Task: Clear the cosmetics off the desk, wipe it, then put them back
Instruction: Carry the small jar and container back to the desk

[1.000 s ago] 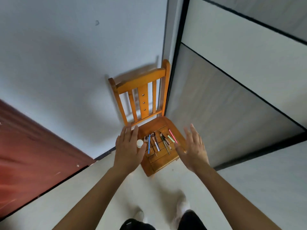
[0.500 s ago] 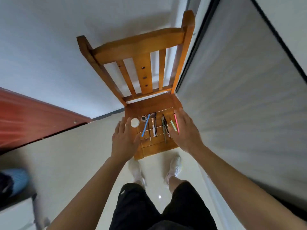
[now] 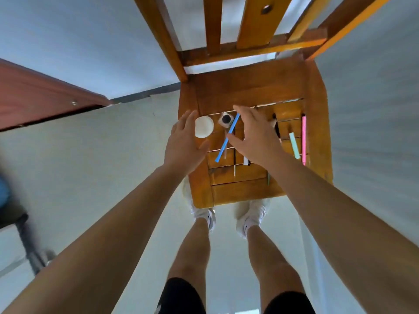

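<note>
- Head view: compared with a second ago, the person has leaned right in over the chair (image 3: 249, 87), so the cosmetics fill the middle of the shot now.
- Left hand (image 3: 183, 143) has slid up just beside the white jar (image 3: 204, 127), fingers loose and spread, holding nothing.
- Right hand (image 3: 256, 137) came in from the right edge and now covers the middle sticks, thumb by the blue pencil (image 3: 226, 138), fingers straight, nothing gripped yet.
- The pink pencil (image 3: 303, 137) and the rest all lie on the seat, so a pickup probably starts here.

Right hand (image 3: 256, 137) covers middle cosmetics (image 3: 246, 160); chair (image 3: 249, 87) back cut off at top.
</note>
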A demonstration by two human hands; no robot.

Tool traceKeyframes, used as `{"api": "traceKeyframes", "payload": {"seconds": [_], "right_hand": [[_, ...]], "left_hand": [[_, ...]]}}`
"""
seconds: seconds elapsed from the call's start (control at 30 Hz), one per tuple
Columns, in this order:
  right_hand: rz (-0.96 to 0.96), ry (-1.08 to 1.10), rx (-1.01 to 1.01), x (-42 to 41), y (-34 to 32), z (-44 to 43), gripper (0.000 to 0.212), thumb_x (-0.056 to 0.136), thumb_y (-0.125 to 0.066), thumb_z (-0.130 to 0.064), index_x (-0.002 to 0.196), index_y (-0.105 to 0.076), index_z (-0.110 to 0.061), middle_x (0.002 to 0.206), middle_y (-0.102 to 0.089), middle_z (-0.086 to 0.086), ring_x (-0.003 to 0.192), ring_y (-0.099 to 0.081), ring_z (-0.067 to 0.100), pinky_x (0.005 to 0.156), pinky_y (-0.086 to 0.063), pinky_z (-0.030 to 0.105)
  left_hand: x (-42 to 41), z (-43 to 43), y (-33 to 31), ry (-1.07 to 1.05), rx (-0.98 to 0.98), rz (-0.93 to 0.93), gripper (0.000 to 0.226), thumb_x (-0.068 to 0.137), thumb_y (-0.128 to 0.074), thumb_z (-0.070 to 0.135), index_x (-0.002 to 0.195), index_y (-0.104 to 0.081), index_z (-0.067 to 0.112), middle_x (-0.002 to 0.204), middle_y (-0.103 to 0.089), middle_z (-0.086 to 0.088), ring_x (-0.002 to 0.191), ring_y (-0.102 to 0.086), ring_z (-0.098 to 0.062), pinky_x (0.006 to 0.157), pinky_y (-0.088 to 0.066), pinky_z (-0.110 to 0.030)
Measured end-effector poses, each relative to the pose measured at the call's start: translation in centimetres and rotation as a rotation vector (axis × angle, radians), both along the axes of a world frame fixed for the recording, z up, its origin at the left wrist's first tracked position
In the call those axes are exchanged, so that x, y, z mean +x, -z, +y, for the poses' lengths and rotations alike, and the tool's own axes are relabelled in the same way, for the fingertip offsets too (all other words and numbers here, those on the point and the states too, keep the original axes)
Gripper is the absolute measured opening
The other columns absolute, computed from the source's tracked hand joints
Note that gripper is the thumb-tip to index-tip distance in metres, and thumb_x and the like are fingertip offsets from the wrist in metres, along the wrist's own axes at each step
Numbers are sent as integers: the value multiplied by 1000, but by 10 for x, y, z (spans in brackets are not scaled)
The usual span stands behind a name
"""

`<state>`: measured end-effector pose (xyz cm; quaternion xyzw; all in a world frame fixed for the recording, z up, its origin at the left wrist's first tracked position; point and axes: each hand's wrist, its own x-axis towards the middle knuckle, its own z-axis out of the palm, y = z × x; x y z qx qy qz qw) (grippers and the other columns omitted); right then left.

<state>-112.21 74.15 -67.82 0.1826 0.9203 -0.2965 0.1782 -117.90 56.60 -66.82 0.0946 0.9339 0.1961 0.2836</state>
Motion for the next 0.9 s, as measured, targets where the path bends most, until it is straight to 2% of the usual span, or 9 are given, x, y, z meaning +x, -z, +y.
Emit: {"api": "traceKeyframes", "payload": {"seconds": [0.13, 0.2, 0.33, 0.5, 0.6, 0.67, 0.73, 0.8, 0.9], "right_hand": [[74, -96, 169, -10, 39, -10, 59, 92, -66, -47, 142, -49, -22, 137, -57, 1, 131, -47, 26, 106, -38, 43], [140, -56, 227, -11, 46, -12, 50, 93, -65, -46, 137, -55, -23, 129, -61, 0, 125, -51, 26, 105, -38, 42], [131, -3, 215, -13, 32, -12, 50, 93, -64, -50, 136, -57, -24, 128, -64, -1, 126, -51, 24, 110, -31, 41], [168, -24, 165, -10, -23, -9, 51, 93, -63, -50, 136, -58, -24, 128, -64, -1, 125, -52, 22, 109, -35, 40], [217, 5, 105, -5, -66, -9, 50, 92, -66, -47, 135, -59, -22, 127, -65, 0, 118, -56, 21, 95, -44, 32], [266, 21, 62, -1, -97, -8, 50, 91, -68, -47, 134, -60, -24, 126, -64, -2, 114, -58, 16, 87, -45, 23], [307, 28, -5, 3, -132, -11, 50, 89, -70, -48, 134, -60, -26, 125, -63, -5, 111, -59, 13, 81, -46, 17], [343, -1, -67, 8, -171, -17, 50, 88, -71, -47, 133, -60, -28, 125, -62, -6, 110, -59, 13, 79, -50, 18], [376, -51, -122, 19, -232, -35, 51, 88, -68, -53, 133, -60, -32, 127, -62, -10, 113, -59, 12, 84, -56, 29]], "left_hand": [[-3, -1, 35, 38, 58, 135, 70, 80, -79, 36, 141, -47, 24, 141, -55, 3, 129, -47, -22, 106, -46, -41], [-3, -3, 37, -30, 124, 179, 64, 80, -78, 38, 137, -52, 23, 136, -59, 3, 125, -50, -21, 102, -48, -37], [-1, -5, 12, -125, 218, 157, 62, 82, -78, 39, 135, -52, 21, 133, -61, 3, 118, -57, -19, 97, -50, -30], [0, -10, -42, -221, 304, 190, 66, 78, -82, 32, 136, -52, 20, 133, -60, 0, 114, -57, -19, 89, -49, -25], [3, -14, -81, -279, 325, 230, 67, 78, -82, 35, 136, -51, 22, 134, -58, 0, 113, -54, -15, 87, -50, -25], [7, -19, -113, -321, 334, 281, 66, 78, -81, 37, 136, -51, 22, 135, -57, 0, 112, -53, -14, 87, -50, -24], [16, -26, -153, -366, 338, 338, 66, 79, -81, 37, 136, -51, 22, 135, -57, 0, 113, -53, -13, 90, -54, -29], [32, -36, -198, -418, 343, 400, 66, 79, -81, 36, 136, -51, 21, 135, -58, -1, 115, -54, -14, 91, -56, -37], [66, -56, -268, -509, 348, 484, 66, 78, -83, 33, 134, -52, 20, 132, -60, 0, 114, -58, -17, 87, -58, -42]]}}
